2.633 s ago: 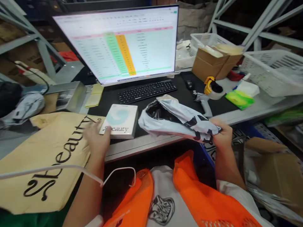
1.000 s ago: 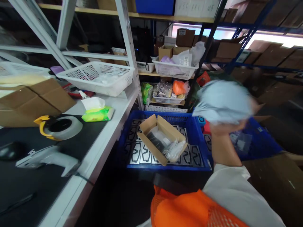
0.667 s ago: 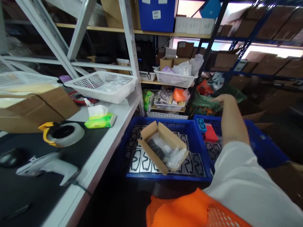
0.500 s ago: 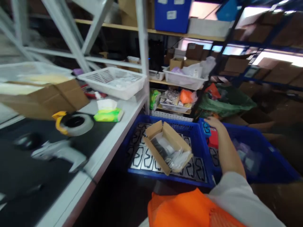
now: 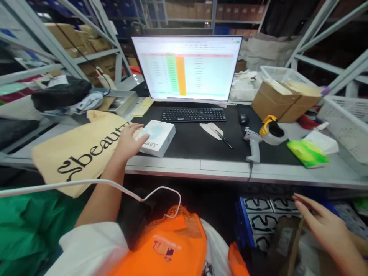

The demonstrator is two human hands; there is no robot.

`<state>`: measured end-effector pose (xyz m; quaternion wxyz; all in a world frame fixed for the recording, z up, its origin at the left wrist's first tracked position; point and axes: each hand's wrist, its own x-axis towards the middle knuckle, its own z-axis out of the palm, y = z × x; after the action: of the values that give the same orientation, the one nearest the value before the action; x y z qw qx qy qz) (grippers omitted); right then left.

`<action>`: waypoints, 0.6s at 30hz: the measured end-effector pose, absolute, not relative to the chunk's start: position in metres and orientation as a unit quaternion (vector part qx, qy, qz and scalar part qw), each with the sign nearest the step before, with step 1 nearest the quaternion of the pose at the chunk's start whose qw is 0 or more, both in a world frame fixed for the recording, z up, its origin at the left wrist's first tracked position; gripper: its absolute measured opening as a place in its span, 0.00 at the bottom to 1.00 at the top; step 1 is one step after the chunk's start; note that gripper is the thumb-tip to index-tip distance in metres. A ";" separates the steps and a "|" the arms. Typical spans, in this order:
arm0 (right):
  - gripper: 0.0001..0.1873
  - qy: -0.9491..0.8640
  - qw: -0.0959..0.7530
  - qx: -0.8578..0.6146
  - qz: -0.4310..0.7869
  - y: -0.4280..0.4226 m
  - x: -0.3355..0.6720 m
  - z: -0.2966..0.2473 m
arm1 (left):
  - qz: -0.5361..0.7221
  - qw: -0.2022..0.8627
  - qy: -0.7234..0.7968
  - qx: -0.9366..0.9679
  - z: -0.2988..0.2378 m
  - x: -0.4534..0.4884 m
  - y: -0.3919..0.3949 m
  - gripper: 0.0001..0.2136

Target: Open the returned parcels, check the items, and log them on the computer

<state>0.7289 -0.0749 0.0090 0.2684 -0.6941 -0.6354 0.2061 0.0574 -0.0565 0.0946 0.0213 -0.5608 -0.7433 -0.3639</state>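
Note:
My left hand (image 5: 129,143) is over the desk with its thumb and fingers apart, at the left edge of a white box (image 5: 157,138) with a pale blue circle and dark lettering. Whether the fingertips touch the box I cannot tell. Under and beside that hand lies a cream cloth bag (image 5: 71,149) printed "Sbeauty", hanging over the desk's front edge. My right hand (image 5: 323,220) is low on the right, fingers stretched out and nothing visible in it. It is above an open cardboard box (image 5: 287,241), which sits over flat black-and-white packs (image 5: 263,222) in a blue crate (image 5: 244,218).
On the desk are a monitor (image 5: 189,69), keyboard (image 5: 194,114), mouse (image 5: 243,119), pen (image 5: 224,138), grey barcode scanner (image 5: 253,147), tape dispenser (image 5: 271,130) and green tissue pack (image 5: 307,152). A white cable (image 5: 115,184) crosses in front of me.
The view has swung left from the crates to the desk. My right hand has left the red and blue boxes in the right-hand crate. My left hand has come into view beside the white box.

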 end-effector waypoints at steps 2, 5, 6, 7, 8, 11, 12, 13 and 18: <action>0.27 -0.650 0.247 -0.700 0.165 -0.017 0.685 0.022 | -0.282 -0.034 -0.783 -0.554 0.080 0.049 -0.045 0.38; 0.37 -0.661 0.188 -0.714 0.130 0.066 0.629 0.030 | -0.196 -0.053 -0.806 -0.556 0.063 0.058 -0.033 0.44; 0.41 -0.659 0.153 -0.724 0.133 0.090 0.615 0.029 | -0.181 -0.056 -0.813 -0.550 0.060 0.062 -0.029 0.45; 0.44 -0.655 0.119 -0.734 0.139 0.109 0.603 0.027 | -0.173 -0.068 -0.820 -0.541 0.059 0.066 -0.024 0.47; 0.46 -0.648 0.091 -0.743 0.142 0.125 0.593 0.024 | -0.172 -0.089 -0.824 -0.533 0.060 0.068 -0.019 0.48; 0.42 -0.628 0.076 -0.762 0.135 0.151 0.576 0.018 | -0.204 -0.136 -0.817 -0.523 0.064 0.060 -0.004 0.52; 0.38 -0.621 0.090 -0.766 0.136 0.153 0.573 0.018 | -0.227 -0.145 -0.808 -0.524 0.066 0.052 -0.002 0.51; 0.35 -0.611 0.116 -0.770 0.144 0.152 0.571 0.019 | -0.260 -0.159 -0.796 -0.522 0.068 0.042 -0.001 0.51; 0.21 -0.495 0.395 -0.662 0.401 0.111 0.556 0.035 | -0.592 -0.391 -0.592 -0.383 0.073 -0.010 -0.029 0.43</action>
<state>0.5564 0.1110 0.0350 0.3952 -0.6621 -0.4951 0.4006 -0.0098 -0.0291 0.0727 -0.3907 -0.3828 -0.5924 -0.5916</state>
